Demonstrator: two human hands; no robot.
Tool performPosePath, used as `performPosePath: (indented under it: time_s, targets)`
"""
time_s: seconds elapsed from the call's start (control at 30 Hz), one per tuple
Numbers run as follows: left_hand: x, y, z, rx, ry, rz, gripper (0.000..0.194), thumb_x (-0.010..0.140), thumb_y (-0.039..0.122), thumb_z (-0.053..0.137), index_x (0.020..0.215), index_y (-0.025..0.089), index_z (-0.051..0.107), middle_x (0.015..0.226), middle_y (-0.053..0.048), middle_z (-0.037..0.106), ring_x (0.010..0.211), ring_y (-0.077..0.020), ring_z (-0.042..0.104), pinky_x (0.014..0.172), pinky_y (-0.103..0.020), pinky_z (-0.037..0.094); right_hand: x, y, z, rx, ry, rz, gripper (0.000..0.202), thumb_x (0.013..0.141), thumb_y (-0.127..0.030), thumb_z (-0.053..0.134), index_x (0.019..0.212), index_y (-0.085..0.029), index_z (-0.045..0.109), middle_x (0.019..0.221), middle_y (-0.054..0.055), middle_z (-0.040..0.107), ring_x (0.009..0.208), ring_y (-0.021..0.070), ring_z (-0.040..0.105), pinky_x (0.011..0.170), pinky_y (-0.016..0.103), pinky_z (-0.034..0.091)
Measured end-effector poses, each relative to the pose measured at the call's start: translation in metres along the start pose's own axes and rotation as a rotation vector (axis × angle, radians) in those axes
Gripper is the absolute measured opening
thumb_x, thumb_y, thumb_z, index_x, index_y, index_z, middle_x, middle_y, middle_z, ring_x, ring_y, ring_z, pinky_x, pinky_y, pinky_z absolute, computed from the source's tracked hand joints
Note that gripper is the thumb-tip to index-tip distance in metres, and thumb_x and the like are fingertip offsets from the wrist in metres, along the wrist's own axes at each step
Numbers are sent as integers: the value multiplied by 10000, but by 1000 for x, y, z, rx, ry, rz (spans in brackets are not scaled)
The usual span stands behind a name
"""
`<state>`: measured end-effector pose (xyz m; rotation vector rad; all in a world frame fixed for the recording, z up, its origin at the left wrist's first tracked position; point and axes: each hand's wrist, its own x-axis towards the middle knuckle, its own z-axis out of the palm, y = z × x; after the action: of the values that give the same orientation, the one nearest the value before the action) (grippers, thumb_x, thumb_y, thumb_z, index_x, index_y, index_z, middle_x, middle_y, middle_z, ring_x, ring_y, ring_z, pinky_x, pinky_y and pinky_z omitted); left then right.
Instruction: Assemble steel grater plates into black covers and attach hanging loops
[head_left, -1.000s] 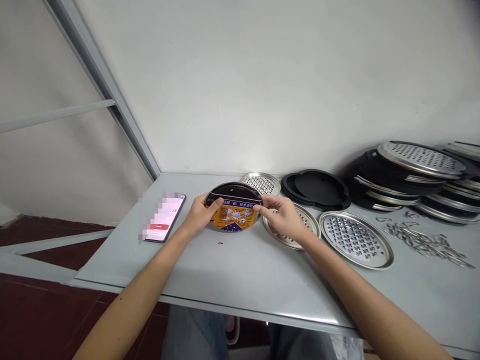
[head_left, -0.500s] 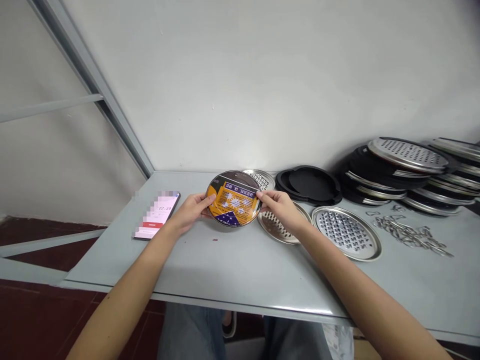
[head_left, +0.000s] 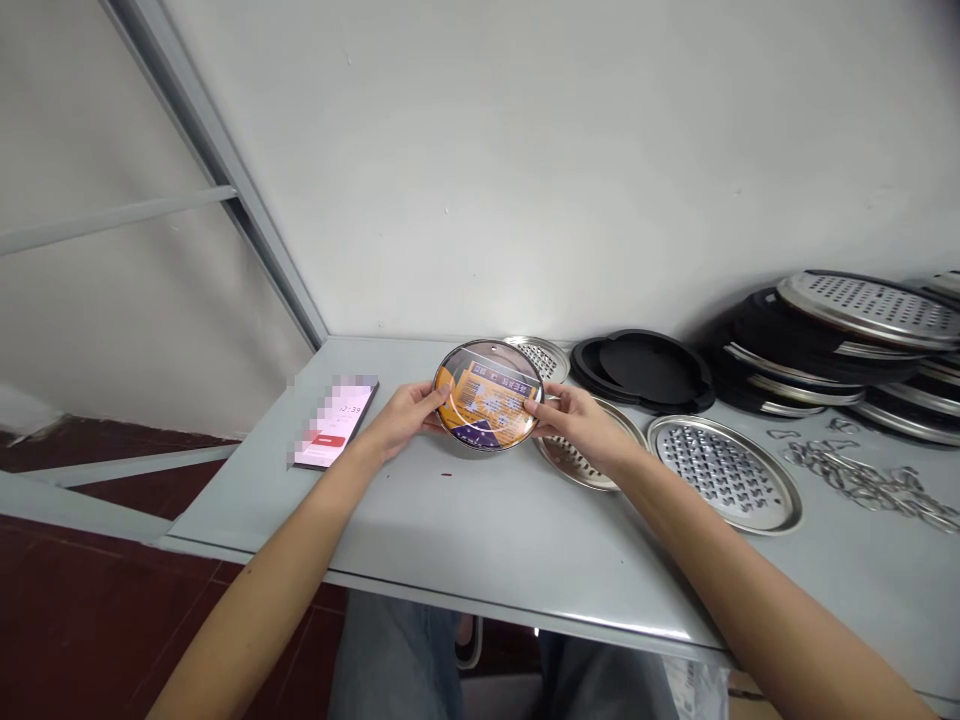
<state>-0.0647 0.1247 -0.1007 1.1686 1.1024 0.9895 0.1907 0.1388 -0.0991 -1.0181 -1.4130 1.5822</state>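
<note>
Left fingers (head_left: 433,402) grasp the round disc (head_left: 487,400) at its nine o'clock rim, right fingers (head_left: 547,413) at three; neither is nearer. The disc hangs tilted above the table (head_left: 465,545), without a long axis. A near grater (head_left: 581,468) lies toward its four o'clock, a far grater (head_left: 540,353) toward two.

1. Phone (head_left: 345,418): the digits "2:39" can be read on the screen; what stands just before them is lost in the pixelation.
2. Red button (head_left: 328,440) on that screen: its pale lettering is too small to read.
3. Round disc (head_left: 489,395): its orange-and-purple label (head_left: 495,402) bears a dark strip of pale characters and lines of small print, all too small and blurred to read.
</note>
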Motion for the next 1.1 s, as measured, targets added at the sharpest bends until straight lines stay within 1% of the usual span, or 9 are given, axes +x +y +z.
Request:
performPosePath:
  time_s: [0.2, 0.27, 0.33, 0.43, 0.57, 0.7, 0.8, 0.93, 1.1]
  targets:
    - [-1, 5, -4, -139, -99, 26, 705, 835, 742, 420, 1031, 120, 686, 903, -122, 738, 792, -247, 701, 692, -350, 549, -3, -7, 4, -45, -10, -74, 419, 698, -457, 779, 978, -185, 628, 812, 31, 705, 765, 184, 663, 716, 311, 537]
    - [-2, 5, -4, -94, -110, 83, 681, 837, 726, 443, 1066, 129, 678, 947, -122, 736, 813, -249, 699, 707, -356, 554, -4, -8, 5, -38, -25, -88, 436, 712, -454, 766, 1028, -186, 630, 866, 42, 714, 792, 191, 663, 725, 316, 522]
    - [-3, 6, -1, 13, -87, 159, 584, 806, 638, 593, 1101, 139, 667, 1009, -115, 729, 851, -246, 692, 732, -348, 554, -4, -7, 6, -32, -35, -114, 451, 725, -450, 754, 1068, -188, 622, 916, 51, 718, 810, 194, 660, 723, 318, 513]
    - [-5, 8, 4, 152, -34, 221, 508, 768, 510, 709, 1110, 137, 665, 1037, -106, 724, 892, -243, 679, 756, -338, 551, -3, -4, 6, -29, -38, -161, 458, 752, -450, 729, 1111, -196, 602, 960, 58, 721, 815, 195, 655, 727, 329, 512]
    - [-8, 11, 3, 300, 56, 342, 427, 821, 472, 654, 1054, 116, 680, 975, -91, 725, 875, -227, 669, 756, -325, 547, 0, 2, 4, -93, -44, -230, 391, 818, -433, 658, 1126, -204, 582, 990, 69, 717, 883, 214, 660, 806, 369, 516]
    - [-12, 11, -8, 590, 226, 531, 342, 843, 405, 639, 1066, 151, 688, 929, -48, 719, 844, -198, 657, 735, -283, 530, 4, 9, -1, -227, 72, -251, 369, 828, -375, 632, 1142, -199, 552, 1117, 98, 671, 1056, 224, 623, 902, 378, 490]
    - [-15, 10, -16, 818, 339, 661, 307, 850, 353, 631, 1097, 178, 683, 932, -41, 714, 825, -186, 647, 639, -248, 511, 5, 10, -6, -303, 171, -210, 389, 832, -373, 608, 1167, -192, 530, 1144, 114, 641, 1032, 219, 621, 878, 379, 498]
    - [-13, 9, -24, 1072, 183, 802, 292, 891, 228, 553, 1163, 232, 658, 1124, -42, 696, 997, -198, 634, 786, -298, 519, 4, 6, -12, -268, 205, -191, 446, 826, -415, 607, 1202, -197, 507, 1137, 106, 622, 983, 215, 626, 774, 344, 533]
    - [-9, 8, -31, 1249, 78, 825, 317, 874, 175, 563, 1164, 256, 664, 1179, -40, 684, 1051, -220, 624, 909, -399, 476, 3, 3, -12, -210, 186, -180, 458, 829, -449, 601, 1209, -213, 500, 1055, 77, 623, 898, 202, 648, 679, 311, 543]
